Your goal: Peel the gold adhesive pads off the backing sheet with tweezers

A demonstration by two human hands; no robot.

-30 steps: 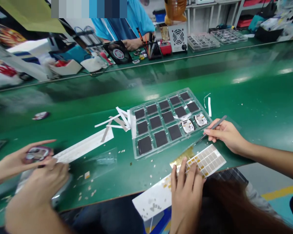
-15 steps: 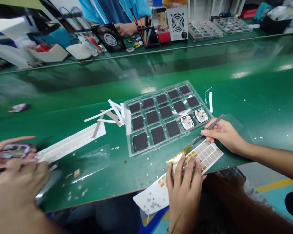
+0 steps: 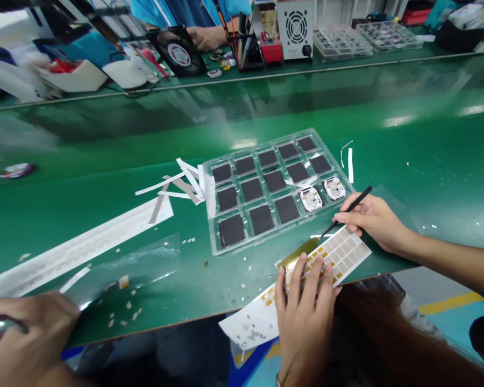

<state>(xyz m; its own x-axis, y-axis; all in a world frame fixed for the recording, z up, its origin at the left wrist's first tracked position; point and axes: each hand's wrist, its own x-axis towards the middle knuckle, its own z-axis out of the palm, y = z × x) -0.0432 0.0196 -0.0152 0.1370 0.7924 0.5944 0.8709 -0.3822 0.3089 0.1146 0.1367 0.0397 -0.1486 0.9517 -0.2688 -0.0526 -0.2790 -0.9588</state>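
Observation:
My right hand (image 3: 373, 220) is pinched round a pair of dark tweezers (image 3: 357, 200), tips angled down to the left. Those tips come close to a white sticker sheet (image 3: 344, 252) with pale square labels and small amber pieces. Across that sheet lie the fingers of my left hand (image 3: 306, 301), its thumb at the near edge, holding it. An amber film strip (image 3: 296, 255) lies along the sheet's upper edge. Behind my hands is a clear compartment tray (image 3: 215, 244) with black pads (image 3: 262, 219). Two white device housings (image 3: 311, 199) sit in its front right.
To the left, a co-worker's hand (image 3: 32, 328) holds something shiny, mostly hidden. White backing strips (image 3: 191, 180), a long white sheet (image 3: 84, 242) and tiny scraps lie on the green bench (image 3: 439, 172). A person, a fan and a pen holder are beyond.
The co-worker's hands have moved left and down, with one mostly out of view. The view has shifted slightly. My tweezers and left hand stay almost in place; the amber strip's glare has dulled.

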